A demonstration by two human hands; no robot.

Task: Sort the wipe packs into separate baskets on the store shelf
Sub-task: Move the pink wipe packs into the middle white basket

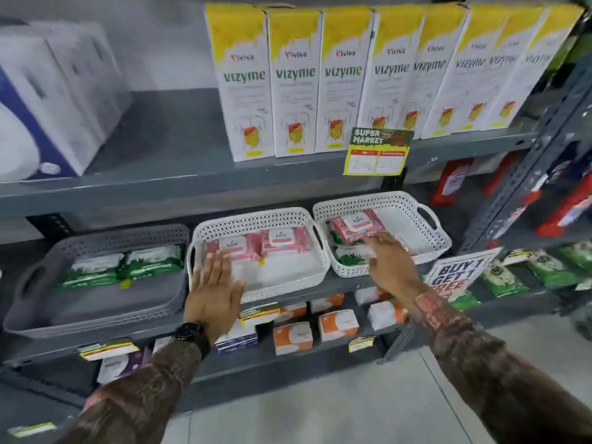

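Left hand (215, 283), fingers spread, steadies the middle basket's (256, 293) front rim; right hand (386, 261), open, reaches for the pink pack (357, 229) at the right basket's (439, 238) left edge.

A row of tall white-and-yellow Vizyme boxes (346, 81) stands on the upper shelf, far right. A green Super Market price tag (378, 151) hangs below them. Bulky white packages (48, 100) sit far left. Orange-and-white small boxes (338, 325) fill the lower shelf, near a Buy 1 Get 1 sign (456, 274).
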